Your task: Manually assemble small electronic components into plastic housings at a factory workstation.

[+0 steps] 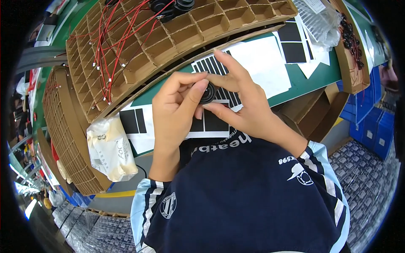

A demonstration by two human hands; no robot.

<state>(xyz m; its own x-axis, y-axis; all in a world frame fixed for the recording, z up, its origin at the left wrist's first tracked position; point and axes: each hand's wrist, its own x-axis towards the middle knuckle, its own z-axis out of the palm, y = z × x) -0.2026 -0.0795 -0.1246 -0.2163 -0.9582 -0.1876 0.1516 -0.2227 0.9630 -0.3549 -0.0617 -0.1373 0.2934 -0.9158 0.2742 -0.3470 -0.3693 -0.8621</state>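
Between my two hands is a small round black speaker (208, 93) with ringed edges, held above the sheets on the table. My left hand (175, 103) is closed on its left side, thumb across the near top and fingers curled behind. My right hand (249, 99) pinches it from the right with thumb and a finger, while the index finger points up and away. Under the hands lie white sheets with black adhesive strips (223, 71) and larger black rectangles (216, 118). The speaker's underside is hidden by my fingers.
Beyond the hands, a cardboard divider box (177, 42) holds more black round parts (168, 6) with red wires (114, 46). A white plastic bag (110, 149) sits at the table's left edge. Open cardboard boxes (318, 111) and blue crates (373, 130) stand at right.
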